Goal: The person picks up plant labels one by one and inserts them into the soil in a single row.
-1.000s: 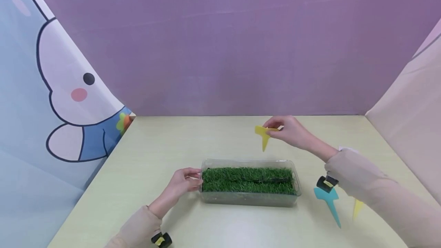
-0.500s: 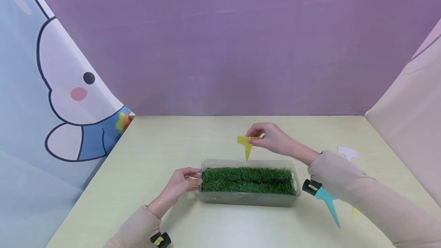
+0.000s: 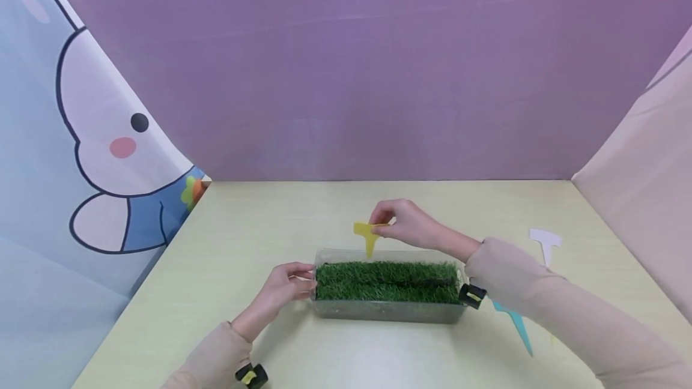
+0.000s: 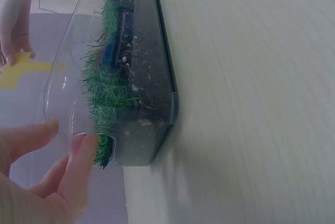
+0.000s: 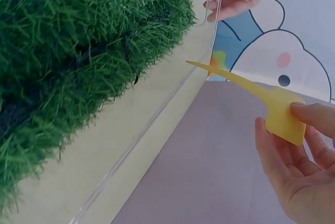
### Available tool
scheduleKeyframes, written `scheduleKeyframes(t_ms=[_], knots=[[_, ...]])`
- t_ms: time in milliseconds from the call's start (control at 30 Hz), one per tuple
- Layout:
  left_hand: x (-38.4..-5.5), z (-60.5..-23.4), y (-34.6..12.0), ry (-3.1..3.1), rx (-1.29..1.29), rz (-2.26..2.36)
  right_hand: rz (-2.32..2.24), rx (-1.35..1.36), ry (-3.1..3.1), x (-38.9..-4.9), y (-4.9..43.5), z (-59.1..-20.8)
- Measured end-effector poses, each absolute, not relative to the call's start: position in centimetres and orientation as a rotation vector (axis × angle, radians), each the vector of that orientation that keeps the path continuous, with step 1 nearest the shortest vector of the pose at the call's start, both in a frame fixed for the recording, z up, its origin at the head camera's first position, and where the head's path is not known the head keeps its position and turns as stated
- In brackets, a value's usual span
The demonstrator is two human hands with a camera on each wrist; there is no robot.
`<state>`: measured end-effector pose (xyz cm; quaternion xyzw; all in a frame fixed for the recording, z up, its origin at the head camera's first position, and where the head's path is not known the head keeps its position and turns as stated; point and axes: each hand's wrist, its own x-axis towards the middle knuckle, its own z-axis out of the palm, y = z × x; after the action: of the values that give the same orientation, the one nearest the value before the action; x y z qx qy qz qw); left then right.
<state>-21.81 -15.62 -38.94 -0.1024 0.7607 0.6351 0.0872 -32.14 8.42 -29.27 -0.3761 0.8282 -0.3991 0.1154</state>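
Right grip (image 3: 404, 224) is pinched on a yellow T-shaped marker (image 3: 366, 235), held tip-down near the far rim of a clear container (image 3: 386, 312); left grip (image 3: 286, 284), fingers apart, is rested against its left end. Through poor aim, the tip might be snagged on that rim. No writing can be read.

The left hand (image 3: 283, 284) touches a clear grass-filled tub (image 3: 386, 311) beside it; the right hand (image 3: 406, 221) pinches a yellow marker (image 3: 365, 231).
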Motion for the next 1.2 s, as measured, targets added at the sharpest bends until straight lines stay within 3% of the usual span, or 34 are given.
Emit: scheduleKeyframes(t_ms=[1200], knots=[[-21.6, -39.3, -15.8, 2.27, -0.306, 1.873, -1.096, -1.201, 2.282, -30.2, 3.9, -32.3]])
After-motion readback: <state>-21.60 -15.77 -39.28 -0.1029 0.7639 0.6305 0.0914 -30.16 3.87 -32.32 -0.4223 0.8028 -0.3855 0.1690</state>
